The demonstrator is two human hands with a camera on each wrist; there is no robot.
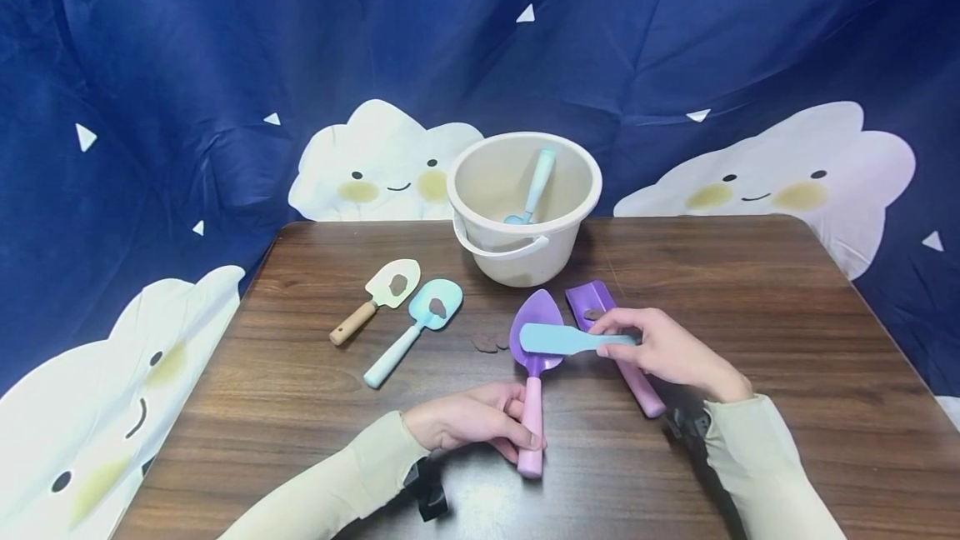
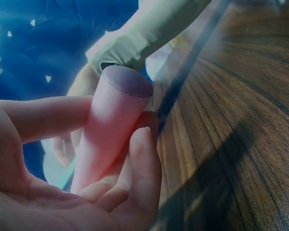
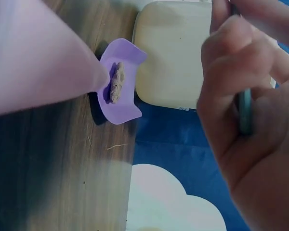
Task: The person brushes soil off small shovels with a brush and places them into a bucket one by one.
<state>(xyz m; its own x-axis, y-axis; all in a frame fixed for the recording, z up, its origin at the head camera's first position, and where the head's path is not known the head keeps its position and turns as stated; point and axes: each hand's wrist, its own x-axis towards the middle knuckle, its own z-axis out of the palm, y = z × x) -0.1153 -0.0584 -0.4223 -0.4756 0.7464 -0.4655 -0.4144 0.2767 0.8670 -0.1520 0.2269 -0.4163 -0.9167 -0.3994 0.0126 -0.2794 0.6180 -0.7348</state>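
Note:
In the head view my left hand (image 1: 468,423) grips the pink handle (image 1: 532,397) of a purple pointed trowel (image 1: 538,309). The left wrist view shows thumb and fingers round that pink handle (image 2: 108,120). My right hand (image 1: 678,357) pinches a flat light-blue spatula (image 1: 553,339) by its narrow end; the broad blade lies across the trowel's scoop and hides part of it. Below the right hand lies a purple square-ended scoop (image 1: 600,297) with a pink handle (image 1: 641,390). A brown lump (image 3: 117,83) sits in that scoop, seen in the right wrist view.
At the back stands a cream bucket (image 1: 517,261) with a light-blue tool (image 1: 540,182) leaning inside. Left of the hands lie a cream trowel (image 1: 382,288) with a wooden handle and a light-blue shovel (image 1: 395,355), each bearing a brown piece. Loose brown pieces (image 1: 486,343) lie beside the purple trowel.

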